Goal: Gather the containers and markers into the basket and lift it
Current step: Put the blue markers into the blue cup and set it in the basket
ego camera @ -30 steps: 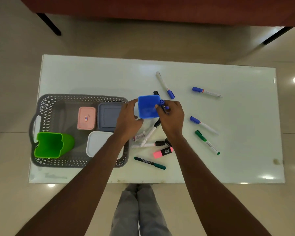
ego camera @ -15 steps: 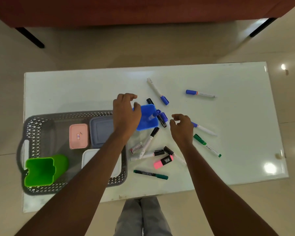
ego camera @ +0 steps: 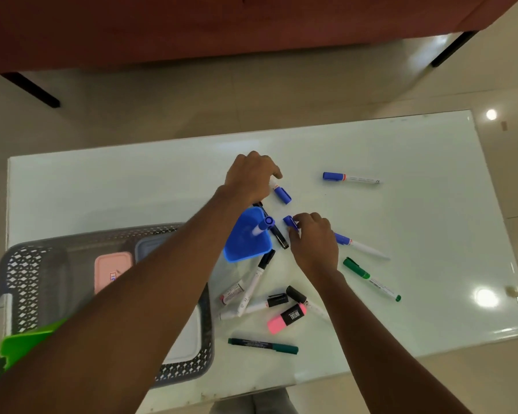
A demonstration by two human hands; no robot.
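Left hand, frame centre: curled over blue-capped marker, axis slanting lower right; grip not discernible. Right hand, just below: pinches second blue marker beside blue cup. Basket: lower left.

- Left hand curled over the barrel of the far blue marker on the counter.
- Right hand pinched a second blue marker beside the blue cup.
- One capped marker stood inside that cup.

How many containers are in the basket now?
4: green plastic cup, near-left corner; pink lidded box, centre; grey-blue lidded box beside it; white lidded box, near-right. The left arm may hide more.
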